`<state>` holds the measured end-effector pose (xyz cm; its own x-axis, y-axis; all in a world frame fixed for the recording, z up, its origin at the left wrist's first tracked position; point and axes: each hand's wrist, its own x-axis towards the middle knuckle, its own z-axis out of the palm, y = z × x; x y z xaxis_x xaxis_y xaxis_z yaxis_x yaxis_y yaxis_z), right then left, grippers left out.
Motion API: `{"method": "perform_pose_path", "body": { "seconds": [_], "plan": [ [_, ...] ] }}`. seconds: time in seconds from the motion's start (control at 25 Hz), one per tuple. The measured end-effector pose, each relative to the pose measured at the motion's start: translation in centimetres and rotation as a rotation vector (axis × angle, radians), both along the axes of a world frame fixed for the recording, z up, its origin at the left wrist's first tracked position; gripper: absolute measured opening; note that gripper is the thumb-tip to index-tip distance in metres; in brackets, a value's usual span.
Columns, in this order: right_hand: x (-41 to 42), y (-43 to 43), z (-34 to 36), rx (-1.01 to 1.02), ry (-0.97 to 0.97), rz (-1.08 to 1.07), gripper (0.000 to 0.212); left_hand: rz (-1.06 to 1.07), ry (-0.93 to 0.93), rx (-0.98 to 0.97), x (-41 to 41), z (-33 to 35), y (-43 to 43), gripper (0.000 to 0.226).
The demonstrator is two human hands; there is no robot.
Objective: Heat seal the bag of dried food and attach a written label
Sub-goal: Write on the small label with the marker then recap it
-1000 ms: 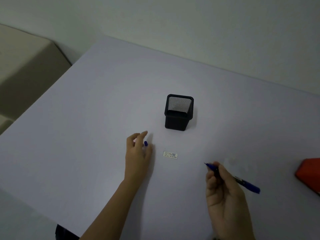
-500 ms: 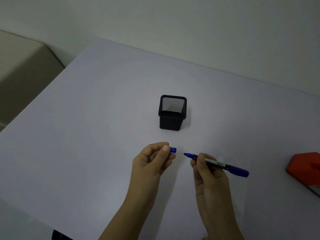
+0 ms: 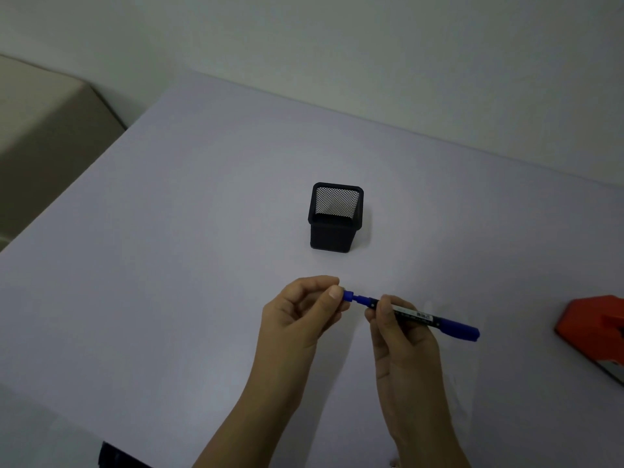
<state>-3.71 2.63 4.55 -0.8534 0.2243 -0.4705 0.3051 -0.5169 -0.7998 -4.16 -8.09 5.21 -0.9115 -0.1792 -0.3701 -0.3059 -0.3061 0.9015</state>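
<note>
A pale table (image 3: 169, 265) is seen from above, set against a plain wall. Over its near middle, a pen (image 3: 422, 315) is held almost level between two bare hands, lying left to right. The right hand (image 3: 401, 336) is curled around the pen's black barrel, with thumb and fingers clamped on it. The pen's blue rear end sticks out to the right of this hand. The left hand (image 3: 304, 315) is closed on a small blue cap (image 3: 347, 295), which is pinched between thumb and forefinger. The cap is lined up with the pen's blue front part and touches it; the writing tip cannot be seen. Farther back on the table, a black mesh holder (image 3: 334, 231) stands upright, well apart from the pen. At the right edge, an orange object (image 3: 594, 329) is partly cut off. A beige block (image 3: 50, 130) is seen beside the table at the far left.
</note>
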Motion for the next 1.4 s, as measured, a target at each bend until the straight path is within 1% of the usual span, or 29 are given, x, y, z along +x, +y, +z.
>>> {"method": "perform_pose_path", "body": {
  "seconds": [0.16,0.24,0.32,0.44,0.56,0.6,0.72,0.8,0.96,1.08,1.16,1.2,1.24,1.32,1.4],
  "plan": [
    [0.1,0.0,0.0,-0.017,0.018,-0.011,0.065,-0.048,0.094,-0.168,0.1,0.0,-0.2,0.010],
    [0.2,0.0,0.4,-0.089,0.002,-0.032,0.068,-0.059,0.117,-0.222,0.1,0.0,-0.2,0.010],
    [0.3,0.2,1.1,-0.165,-0.034,-0.079,0.067,-0.070,0.121,-0.229,0.0,0.3,-0.2,0.008],
    [-0.2,0.4,2.3,-0.135,-0.049,-0.098,0.048,-0.119,0.152,-0.241,0.0,1.4,-0.3,0.011],
    [-0.9,0.5,3.3,-0.127,-0.045,-0.115,0.015,-0.143,0.176,-0.272,-0.2,2.4,-0.4,0.008],
    [-1.0,0.4,3.6,-0.135,-0.037,-0.120,0.015,-0.140,0.180,-0.273,-0.3,2.7,-0.4,0.006],
    [-1.1,0.0,4.4,-0.102,-0.039,-0.125,0.019,-0.118,0.187,-0.251,-0.5,3.3,-0.5,0.010],
    [-1.2,-0.2,4.6,-0.082,-0.034,-0.123,0.019,-0.118,0.174,-0.256,-0.7,3.4,-0.7,0.006],
    [-1.8,-0.6,4.9,-0.042,0.003,-0.103,0.019,-0.134,0.173,-0.286,-1.4,3.7,-1.1,0.010],
    [-2.3,-0.5,4.4,-0.015,-0.012,-0.044,0.019,-0.158,0.151,-0.280,-1.9,3.9,-1.6,0.010],
    [-3.0,-0.2,4.1,-0.016,-0.031,0.018,0.021,-0.214,0.139,-0.330,-2.6,3.7,-2.0,0.012],
    [-3.5,0.0,4.1,-0.018,-0.034,0.044,0.023,-0.245,0.151,-0.390,-3.3,3.4,-2.3,0.020],
    [-4.2,0.4,4.1,-0.026,-0.036,0.047,0.025,-0.275,0.160,-0.458,-4.2,2.8,-2.7,0.037],
    [-6.2,1.3,4.2,-0.100,-0.033,-0.021,0.029,-0.306,0.136,-0.598,-7.0,1.2,-4.1,0.076],
    [-8.7,2.0,4.3,-0.147,0.001,-0.084,0.032,-0.369,0.122,-0.749,-10.2,-0.1,-5.1,0.098]
  ]
}}
